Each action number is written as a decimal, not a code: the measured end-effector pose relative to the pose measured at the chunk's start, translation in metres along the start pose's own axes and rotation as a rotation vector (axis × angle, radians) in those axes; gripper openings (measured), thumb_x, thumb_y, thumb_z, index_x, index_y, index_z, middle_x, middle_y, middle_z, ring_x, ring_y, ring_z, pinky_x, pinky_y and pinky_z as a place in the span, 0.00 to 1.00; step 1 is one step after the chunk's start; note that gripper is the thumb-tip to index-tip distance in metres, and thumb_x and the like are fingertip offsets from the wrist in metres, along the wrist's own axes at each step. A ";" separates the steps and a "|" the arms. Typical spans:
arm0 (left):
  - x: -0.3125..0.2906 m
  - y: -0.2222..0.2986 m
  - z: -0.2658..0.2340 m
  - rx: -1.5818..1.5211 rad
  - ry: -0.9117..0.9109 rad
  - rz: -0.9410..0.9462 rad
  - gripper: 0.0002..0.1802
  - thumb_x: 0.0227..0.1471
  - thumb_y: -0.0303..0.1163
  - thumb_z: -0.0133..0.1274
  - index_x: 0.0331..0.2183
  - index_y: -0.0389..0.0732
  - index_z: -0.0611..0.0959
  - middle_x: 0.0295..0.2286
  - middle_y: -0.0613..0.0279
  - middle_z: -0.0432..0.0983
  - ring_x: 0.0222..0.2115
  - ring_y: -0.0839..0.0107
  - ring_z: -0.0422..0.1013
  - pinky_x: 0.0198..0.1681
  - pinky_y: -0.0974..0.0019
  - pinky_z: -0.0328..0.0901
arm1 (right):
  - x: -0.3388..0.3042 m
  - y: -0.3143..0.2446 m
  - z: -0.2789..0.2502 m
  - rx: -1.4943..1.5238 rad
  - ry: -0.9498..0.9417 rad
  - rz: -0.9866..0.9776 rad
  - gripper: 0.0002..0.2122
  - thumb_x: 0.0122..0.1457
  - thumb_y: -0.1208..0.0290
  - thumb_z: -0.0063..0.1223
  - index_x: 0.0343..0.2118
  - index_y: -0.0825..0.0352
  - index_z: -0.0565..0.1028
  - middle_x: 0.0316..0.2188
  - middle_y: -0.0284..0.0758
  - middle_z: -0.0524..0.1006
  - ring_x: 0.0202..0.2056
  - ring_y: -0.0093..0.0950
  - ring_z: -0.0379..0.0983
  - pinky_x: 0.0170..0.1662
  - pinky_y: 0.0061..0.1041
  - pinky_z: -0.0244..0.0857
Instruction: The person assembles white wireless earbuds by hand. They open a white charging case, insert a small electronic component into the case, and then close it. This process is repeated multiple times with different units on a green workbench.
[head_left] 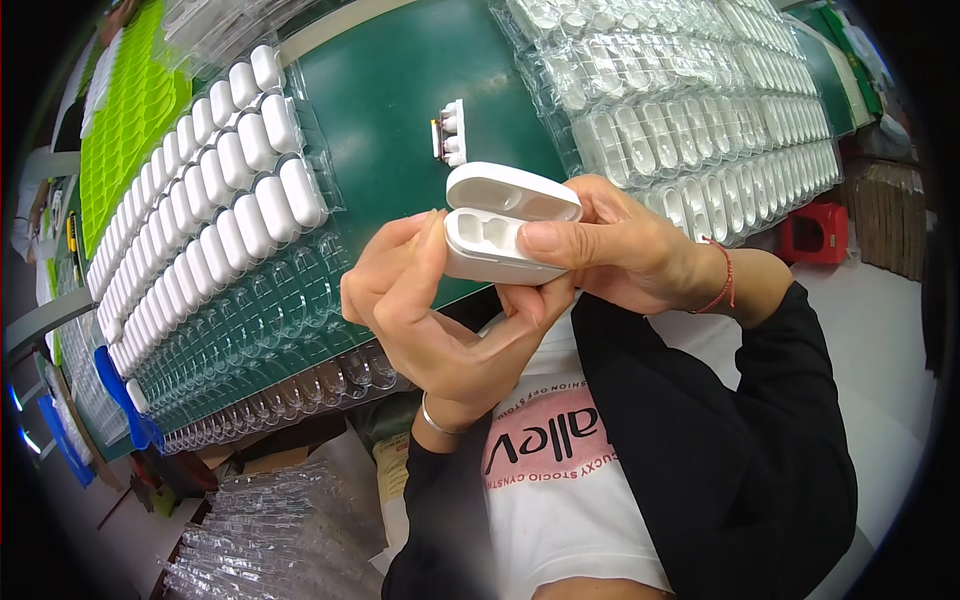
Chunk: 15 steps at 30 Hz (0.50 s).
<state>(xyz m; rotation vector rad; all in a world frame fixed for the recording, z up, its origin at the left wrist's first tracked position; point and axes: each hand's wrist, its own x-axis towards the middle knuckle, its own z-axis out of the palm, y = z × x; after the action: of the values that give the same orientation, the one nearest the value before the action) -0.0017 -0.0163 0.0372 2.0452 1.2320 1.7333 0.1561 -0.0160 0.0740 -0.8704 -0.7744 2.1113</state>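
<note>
A white earbud charging case (512, 188) with its lid tipped up is held between my two hands, above the table's near edge. My left hand (440, 310) grips its left end, thumb at the side and fingers curled below. On the other end my right hand (625, 245) is closed, its thumb pressed at the front rim of the open case. Two rounded hollows show inside the case. Just beyond it, on the green table (390, 90), lies a small white part with rounded knobs (453, 132), with a dark strip along its left side.
At left, rows of closed white cases (255, 225) sit in clear plastic trays. Stacked clear trays with white hollow shells (650, 135) fill the right side. A lime-green tray (135, 110) is at far left; a red stool (815, 232) stands at right. Clear packaging (280, 535) lies low at left.
</note>
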 end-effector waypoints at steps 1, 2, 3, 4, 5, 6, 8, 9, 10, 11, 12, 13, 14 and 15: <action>0.000 0.000 0.000 -0.001 -0.003 -0.020 0.43 0.25 0.31 0.75 0.46 0.35 0.73 0.38 0.58 0.71 0.38 0.60 0.70 0.44 0.61 0.63 | 0.001 0.000 -0.002 -0.007 -0.012 0.008 0.19 0.62 0.56 0.56 0.33 0.73 0.78 0.27 0.36 0.79 0.30 0.22 0.74 0.38 0.22 0.67; 0.001 0.002 -0.001 -0.001 -0.005 -0.039 0.43 0.25 0.30 0.75 0.46 0.35 0.73 0.38 0.57 0.71 0.38 0.60 0.70 0.45 0.61 0.63 | 0.002 0.000 -0.002 -0.014 -0.025 0.015 0.20 0.63 0.55 0.55 0.34 0.73 0.78 0.27 0.36 0.79 0.31 0.23 0.74 0.38 0.23 0.68; 0.001 0.003 -0.001 -0.001 -0.008 -0.059 0.44 0.24 0.30 0.76 0.47 0.35 0.73 0.39 0.57 0.71 0.39 0.59 0.69 0.45 0.61 0.63 | 0.003 -0.003 0.000 0.021 -0.021 0.042 0.21 0.63 0.53 0.54 0.35 0.74 0.78 0.28 0.37 0.79 0.32 0.23 0.75 0.39 0.23 0.68; 0.000 0.003 -0.002 -0.014 -0.025 -0.077 0.44 0.24 0.30 0.76 0.47 0.36 0.73 0.39 0.57 0.70 0.40 0.59 0.69 0.45 0.61 0.63 | 0.002 -0.008 0.004 0.057 -0.013 0.069 0.22 0.63 0.52 0.53 0.37 0.74 0.78 0.29 0.38 0.79 0.33 0.24 0.75 0.40 0.24 0.68; 0.000 0.003 -0.004 -0.027 -0.043 -0.095 0.45 0.24 0.29 0.76 0.47 0.36 0.72 0.40 0.57 0.70 0.41 0.59 0.68 0.45 0.61 0.63 | 0.002 -0.011 0.006 0.092 -0.006 0.094 0.24 0.63 0.51 0.52 0.38 0.74 0.78 0.30 0.38 0.79 0.34 0.25 0.76 0.40 0.24 0.69; 0.000 0.003 -0.005 -0.041 -0.060 -0.113 0.45 0.23 0.29 0.77 0.47 0.36 0.72 0.41 0.56 0.69 0.42 0.59 0.68 0.45 0.61 0.63 | 0.002 -0.011 0.006 0.085 -0.019 0.085 0.24 0.63 0.50 0.51 0.39 0.74 0.77 0.31 0.39 0.79 0.34 0.26 0.76 0.41 0.25 0.69; -0.002 0.000 -0.005 -0.060 -0.062 -0.081 0.47 0.22 0.29 0.77 0.48 0.36 0.72 0.42 0.56 0.68 0.44 0.58 0.66 0.45 0.60 0.63 | 0.004 -0.010 0.006 0.070 -0.054 0.066 0.26 0.64 0.48 0.49 0.42 0.74 0.76 0.33 0.40 0.79 0.36 0.27 0.77 0.42 0.26 0.69; -0.002 -0.002 -0.006 -0.070 -0.063 -0.064 0.47 0.22 0.29 0.77 0.48 0.36 0.72 0.43 0.56 0.67 0.45 0.58 0.66 0.46 0.60 0.63 | 0.004 -0.011 0.006 0.072 -0.051 0.065 0.25 0.64 0.49 0.50 0.42 0.74 0.76 0.33 0.40 0.79 0.36 0.26 0.77 0.42 0.25 0.69; -0.003 -0.003 -0.007 -0.062 -0.073 -0.062 0.47 0.22 0.29 0.77 0.48 0.36 0.71 0.43 0.56 0.67 0.45 0.58 0.65 0.46 0.59 0.63 | 0.004 -0.011 0.006 0.075 -0.050 0.065 0.24 0.63 0.50 0.51 0.42 0.74 0.77 0.33 0.39 0.80 0.36 0.26 0.77 0.43 0.25 0.69; -0.003 -0.004 -0.009 -0.054 -0.083 -0.060 0.47 0.23 0.29 0.77 0.48 0.36 0.71 0.43 0.56 0.67 0.45 0.58 0.65 0.46 0.59 0.63 | 0.004 -0.011 0.006 0.078 -0.049 0.065 0.23 0.63 0.52 0.52 0.42 0.74 0.77 0.34 0.39 0.80 0.36 0.25 0.77 0.43 0.25 0.69; -0.003 -0.004 -0.010 -0.046 -0.093 -0.058 0.47 0.23 0.29 0.77 0.49 0.36 0.71 0.42 0.56 0.67 0.45 0.58 0.65 0.46 0.58 0.63 | 0.004 -0.010 0.007 0.056 -0.027 0.060 0.22 0.63 0.53 0.53 0.42 0.74 0.77 0.33 0.39 0.80 0.36 0.25 0.77 0.43 0.25 0.69; -0.004 -0.004 -0.010 -0.046 -0.096 -0.068 0.47 0.24 0.29 0.77 0.49 0.36 0.71 0.42 0.57 0.66 0.45 0.58 0.65 0.46 0.58 0.63 | 0.002 -0.008 0.010 0.034 -0.005 0.057 0.21 0.63 0.55 0.54 0.41 0.73 0.77 0.33 0.38 0.80 0.36 0.24 0.76 0.43 0.24 0.69; -0.004 -0.004 -0.010 -0.046 -0.099 -0.079 0.46 0.24 0.28 0.76 0.49 0.36 0.71 0.42 0.57 0.66 0.45 0.58 0.64 0.47 0.58 0.62 | 0.002 -0.006 0.011 0.012 0.017 0.054 0.19 0.63 0.56 0.55 0.40 0.73 0.77 0.33 0.38 0.80 0.36 0.23 0.76 0.43 0.24 0.68; -0.004 -0.004 -0.010 -0.046 -0.102 -0.090 0.46 0.24 0.28 0.76 0.49 0.36 0.71 0.42 0.57 0.66 0.45 0.58 0.64 0.47 0.58 0.62 | 0.002 -0.006 0.010 0.000 -0.001 0.040 0.18 0.62 0.58 0.56 0.40 0.73 0.78 0.33 0.37 0.80 0.36 0.23 0.76 0.43 0.24 0.68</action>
<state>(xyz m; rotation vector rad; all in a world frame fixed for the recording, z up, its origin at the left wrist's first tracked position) -0.0127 -0.0201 0.0345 1.9930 1.2225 1.5824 0.1495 -0.0132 0.0832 -0.8920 -0.7628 2.1469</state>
